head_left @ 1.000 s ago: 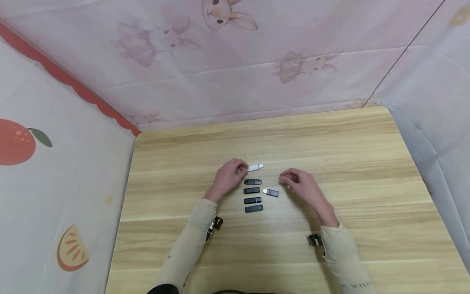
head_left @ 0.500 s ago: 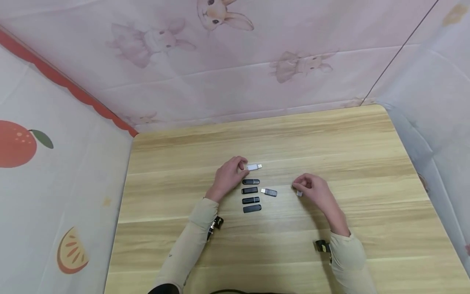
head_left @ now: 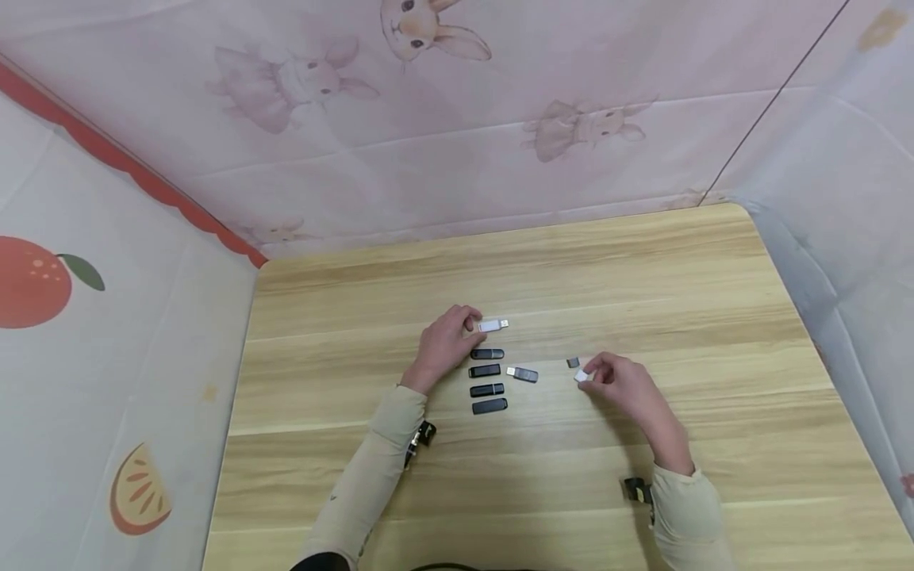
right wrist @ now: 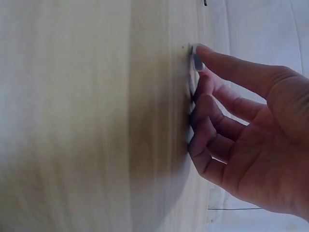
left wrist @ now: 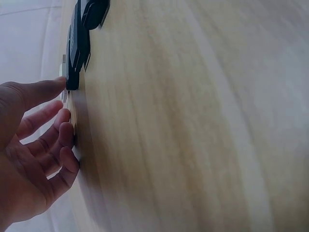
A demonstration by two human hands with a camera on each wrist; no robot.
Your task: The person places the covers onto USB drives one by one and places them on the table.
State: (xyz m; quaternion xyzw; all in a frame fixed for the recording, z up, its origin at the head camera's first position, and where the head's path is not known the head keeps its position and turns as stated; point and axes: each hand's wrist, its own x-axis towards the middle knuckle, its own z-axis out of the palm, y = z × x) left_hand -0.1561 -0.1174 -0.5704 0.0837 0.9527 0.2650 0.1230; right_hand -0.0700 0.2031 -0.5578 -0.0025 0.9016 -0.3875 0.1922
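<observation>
A white USB stick [head_left: 492,325] lies at the top of a column of dark sticks, its metal plug pointing right. My left hand [head_left: 444,346] holds its left end between thumb and index finger; in the left wrist view the dark sticks mostly hide it. On the right, my right hand [head_left: 625,384] pinches a small white cap [head_left: 581,376] between thumb and index finger, close over the table. Just left of and beyond it lies a small dark grey cap [head_left: 573,362]. Between the hands, a grey USB stick [head_left: 524,374] lies with its bare plug toward the column.
Below the white stick, several black USB sticks [head_left: 487,389] lie in a column on the wooden table [head_left: 371,492]. Fabric with rabbit prints [head_left: 435,159] hangs behind the table's far edge. A dark cable [head_left: 446,566] shows at the near edge.
My right hand has moved right and toward the person, leaving the dark grey cap on the table and now showing the white cap at its fingertips. The left hand has stayed at the white stick.
</observation>
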